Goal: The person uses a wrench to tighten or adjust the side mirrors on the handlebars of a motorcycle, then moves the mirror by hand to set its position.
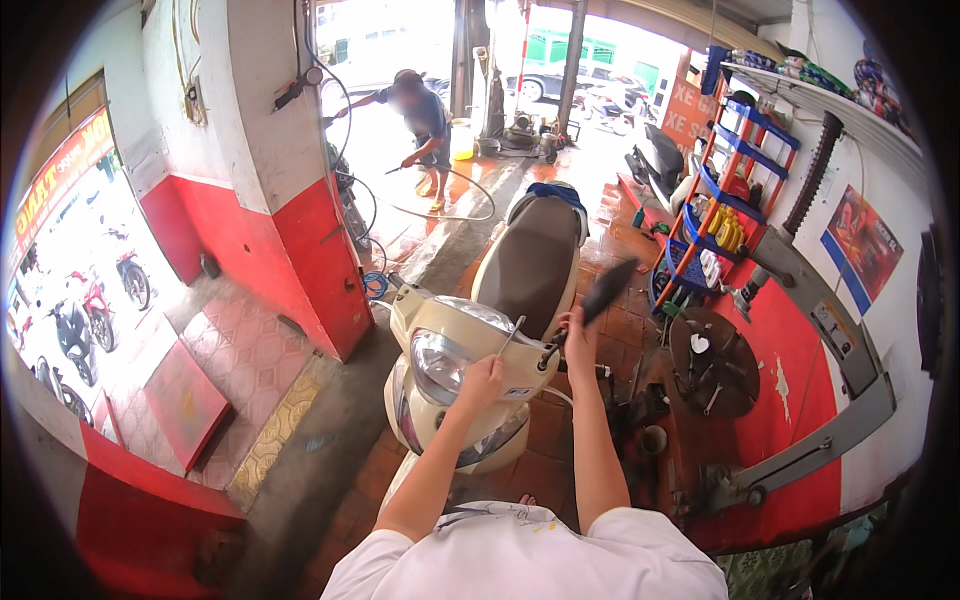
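A cream scooter [415, 395] stands in front of me, with its brown seat [522, 265] toward the doorway and its headlight [440, 365] near the middle. My left hand [482, 378] is closed round a thin silver wrench [512, 335], whose upper part lies over the scooter's front. My right hand [576, 345] is closed round the black mirror [610, 290] near its lower end and stem, just above the right end of the handlebar. Whether the stem sits in its mount I cannot tell.
A person [425, 135] bends with a hose by the red-and-white pillar [310, 270]. At right are a blue-and-orange rack [720, 200] with bottles, a grey lift [840, 330] and a dark round tray [720, 370] with tools. Parked motorbikes [100, 330] show through the left opening.
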{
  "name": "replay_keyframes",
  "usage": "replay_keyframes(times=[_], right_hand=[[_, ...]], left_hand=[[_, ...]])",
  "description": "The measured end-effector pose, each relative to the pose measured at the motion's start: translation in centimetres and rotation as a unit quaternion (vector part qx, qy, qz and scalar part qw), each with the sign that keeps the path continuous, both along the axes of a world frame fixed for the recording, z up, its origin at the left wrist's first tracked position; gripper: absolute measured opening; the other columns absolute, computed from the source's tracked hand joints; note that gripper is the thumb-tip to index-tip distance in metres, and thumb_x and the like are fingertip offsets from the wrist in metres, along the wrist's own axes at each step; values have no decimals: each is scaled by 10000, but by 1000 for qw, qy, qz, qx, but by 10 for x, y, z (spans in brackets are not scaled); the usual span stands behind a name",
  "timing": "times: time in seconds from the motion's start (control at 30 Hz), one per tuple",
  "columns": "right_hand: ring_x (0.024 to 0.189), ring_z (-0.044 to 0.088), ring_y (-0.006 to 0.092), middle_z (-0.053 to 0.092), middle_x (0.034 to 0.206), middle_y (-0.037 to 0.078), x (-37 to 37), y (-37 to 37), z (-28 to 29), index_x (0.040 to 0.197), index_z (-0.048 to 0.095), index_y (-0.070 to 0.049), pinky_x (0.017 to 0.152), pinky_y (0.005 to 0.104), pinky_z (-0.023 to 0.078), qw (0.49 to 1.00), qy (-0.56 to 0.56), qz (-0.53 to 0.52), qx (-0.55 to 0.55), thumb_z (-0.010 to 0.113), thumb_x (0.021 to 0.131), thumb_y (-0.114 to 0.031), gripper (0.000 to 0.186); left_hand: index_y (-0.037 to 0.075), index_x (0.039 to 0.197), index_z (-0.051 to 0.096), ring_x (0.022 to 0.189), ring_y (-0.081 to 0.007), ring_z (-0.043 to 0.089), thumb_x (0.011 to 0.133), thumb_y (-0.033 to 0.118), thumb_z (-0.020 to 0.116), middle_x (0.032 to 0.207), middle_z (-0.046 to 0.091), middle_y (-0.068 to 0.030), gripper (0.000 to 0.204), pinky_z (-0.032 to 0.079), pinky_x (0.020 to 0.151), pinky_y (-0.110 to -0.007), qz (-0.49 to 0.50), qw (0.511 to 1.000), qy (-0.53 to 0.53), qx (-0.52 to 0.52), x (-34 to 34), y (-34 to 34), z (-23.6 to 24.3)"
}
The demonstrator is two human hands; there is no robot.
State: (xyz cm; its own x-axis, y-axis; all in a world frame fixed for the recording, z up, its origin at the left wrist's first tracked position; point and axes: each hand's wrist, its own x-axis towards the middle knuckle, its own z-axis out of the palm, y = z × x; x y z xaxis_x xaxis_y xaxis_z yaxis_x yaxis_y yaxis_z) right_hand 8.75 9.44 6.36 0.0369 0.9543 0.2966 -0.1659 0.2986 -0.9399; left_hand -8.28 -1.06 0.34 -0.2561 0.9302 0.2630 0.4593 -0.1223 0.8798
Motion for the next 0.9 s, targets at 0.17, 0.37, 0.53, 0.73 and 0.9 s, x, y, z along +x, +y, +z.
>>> replay_keyframes(times=[0.17,0.37,0.53,0.73,0.9], right_hand=[[772,616,254,628,793,122,-23,-17,35,929,608,7,706,374,486,944,-291,99,118,736,854,-349,385],[815,595,309,606,764,136,10,-57,4,801,641,-55,739,385,494,877,-312,44,362,820,699,-166,234],[783,587,147,604,721,11,32,-62,-4,785,603,-72,714,292,466,986,-20,-91,138,731,917,-262,264],[630,523,80,561,737,-23,-2,2,17,859,597,-62,616,260,417,999,7,21,-49,656,974,-321,290],[693,617,187,627,788,27,-27,1,15,1069,542,-11,678,340,507,964,-241,-69,90,737,891,-339,422]], left_hand=[[-32,923,617,836,-470,620,1022,277,441,843,638,-285,369,466,747,-499,-6,1000,-11,-22,-4,2,-4],[-19,984,648,884,-435,655,1002,275,455,903,664,-280,352,497,783,-469,-14,998,-43,-45,-7,-1,-6],[-27,982,644,886,-443,653,1011,284,455,896,661,-287,365,492,789,-467,-20,999,-2,-43,-1,-2,-4],[-29,997,651,866,-441,654,1007,274,465,876,665,-274,356,489,785,-462,-5,999,-28,-31,-6,-2,1],[-29,1018,658,865,-429,659,1001,267,468,892,670,-265,352,494,773,-460,-4,998,-23,-55,-8,-2,-3]])
